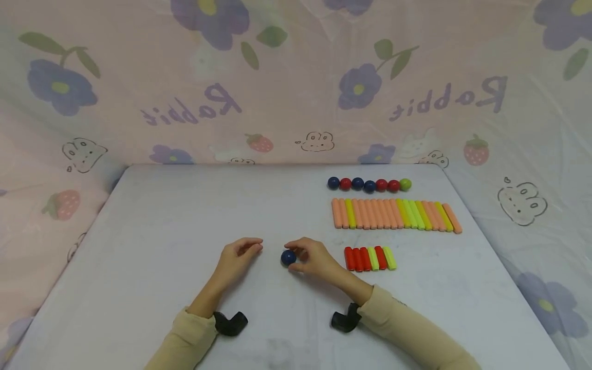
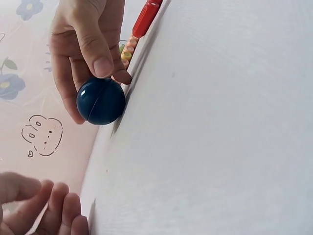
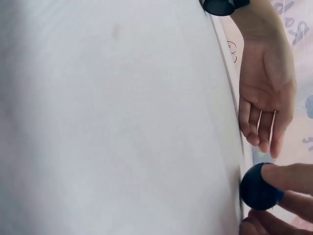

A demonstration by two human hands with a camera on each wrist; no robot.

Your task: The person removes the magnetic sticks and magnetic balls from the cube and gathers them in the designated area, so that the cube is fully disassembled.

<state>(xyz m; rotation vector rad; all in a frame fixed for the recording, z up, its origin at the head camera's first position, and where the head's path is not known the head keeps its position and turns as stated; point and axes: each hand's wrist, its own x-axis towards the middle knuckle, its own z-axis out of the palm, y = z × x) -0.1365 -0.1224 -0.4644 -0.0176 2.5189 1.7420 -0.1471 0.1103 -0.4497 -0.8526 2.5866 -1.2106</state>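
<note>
A dark blue ball, with a fine seam line visible in the left wrist view, is pinched between the thumb and fingers of my right hand, low over the white table. To the left of the ball, across a small gap, is my left hand, its fingers loosely bent and nothing in them. The right wrist view shows the left palm facing the ball. Just right of my right hand lies a short row of red sticks and yellow-green sticks.
Behind that row lies a longer row of orange, yellow and green sticks. Farther back several balls in blue, red and green stand in a line. A printed rabbit-and-flower cloth hangs past the table's back edge. Each wrist wears a black camera.
</note>
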